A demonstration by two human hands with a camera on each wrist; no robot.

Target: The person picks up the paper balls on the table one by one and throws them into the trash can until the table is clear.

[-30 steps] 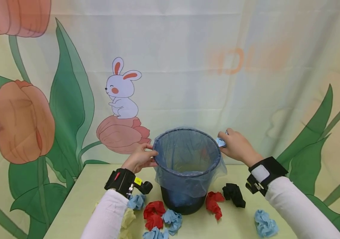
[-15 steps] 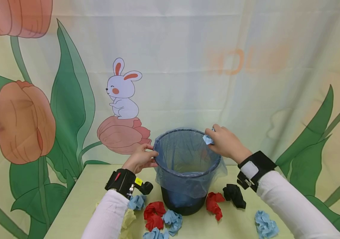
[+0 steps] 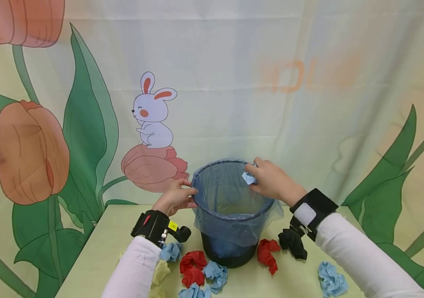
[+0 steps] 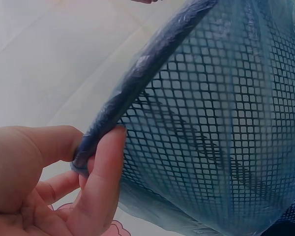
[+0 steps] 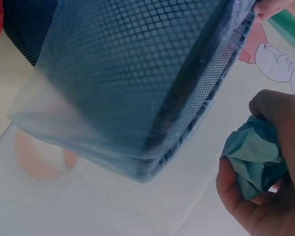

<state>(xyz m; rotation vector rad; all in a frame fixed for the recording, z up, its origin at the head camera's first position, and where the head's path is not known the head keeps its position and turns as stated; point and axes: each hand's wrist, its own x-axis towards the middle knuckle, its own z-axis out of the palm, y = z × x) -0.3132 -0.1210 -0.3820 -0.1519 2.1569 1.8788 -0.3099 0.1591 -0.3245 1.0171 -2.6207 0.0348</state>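
Observation:
A black mesh wastebasket (image 3: 230,257), lined with a translucent blue bag (image 3: 230,229), stands on the table. My left hand (image 3: 176,196) pinches its left rim, thumb on one side and fingers on the other; the left wrist view shows the bag-covered rim (image 4: 132,78) between them. Over the right part of the opening, my right hand (image 3: 273,180) holds a crumpled light-blue paper ball (image 3: 249,178). Thumb and fingers curl round that paper ball (image 5: 255,157) in the right wrist view, apart from the rim.
Around the basket's foot lie red paper (image 3: 192,268), blue paper (image 3: 215,275), yellow paper (image 3: 160,271), another red piece (image 3: 268,254) and a black one (image 3: 292,244). A blue ball (image 3: 331,279) sits at the right of the pale table (image 3: 100,240). A printed curtain (image 3: 227,82) hangs behind.
My right hand has moved left with the blue paper ball, from beside the basket's right rim to over its opening. The left hand stays on the rim.

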